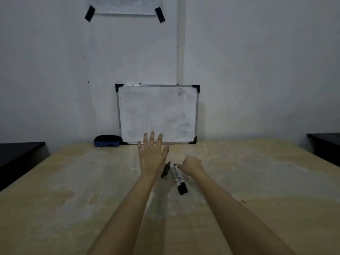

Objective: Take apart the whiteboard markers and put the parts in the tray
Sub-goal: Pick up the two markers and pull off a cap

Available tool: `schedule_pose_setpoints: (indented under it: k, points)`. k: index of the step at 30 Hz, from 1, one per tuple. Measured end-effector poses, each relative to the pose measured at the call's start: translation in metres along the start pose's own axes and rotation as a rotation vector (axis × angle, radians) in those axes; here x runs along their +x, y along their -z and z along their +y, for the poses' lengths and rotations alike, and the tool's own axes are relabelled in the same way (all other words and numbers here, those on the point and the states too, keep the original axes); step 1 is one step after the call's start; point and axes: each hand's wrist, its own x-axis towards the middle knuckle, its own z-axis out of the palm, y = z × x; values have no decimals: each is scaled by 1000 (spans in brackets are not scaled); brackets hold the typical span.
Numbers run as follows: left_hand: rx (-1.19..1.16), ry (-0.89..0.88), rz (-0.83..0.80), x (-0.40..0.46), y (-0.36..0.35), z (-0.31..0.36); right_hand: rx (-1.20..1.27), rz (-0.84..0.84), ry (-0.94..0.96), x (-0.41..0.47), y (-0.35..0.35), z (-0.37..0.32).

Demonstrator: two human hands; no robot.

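Two whiteboard markers (178, 178) with white barrels and black caps lie side by side on the wooden table, caps toward me. A slimmer all-black marker (164, 170) lies just left of them. My left hand (152, 155) is flat with fingers spread, hovering over the table just left of the black marker, holding nothing. My right hand (191, 165) is curled, with its fingertips at the far end of the right white marker; whether it grips the marker is unclear. No tray is in view.
A small whiteboard (158, 115) leans against the wall at the table's far edge, with a blue eraser (107, 141) to its left. Dark furniture (20, 153) stands at the left and another dark piece (325, 144) at the right.
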Motion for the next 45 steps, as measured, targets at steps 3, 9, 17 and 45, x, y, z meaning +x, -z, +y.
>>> schedule_pose_setpoints:
  k: [3,9,17,45]
  points:
    - [-16,-36,-7,-13,-4,-1,45,-56,-80,-10,-18,6]
    - [-26,-39,-97,-18,-8,-1,174,-108,-152,-11,-19,6]
    - [-38,-53,-155,-19,-19,2,143,-117,-180,-6,-15,2]
    - [-786,16,-189,-64,-30,23,135,242,272,-22,-16,46]
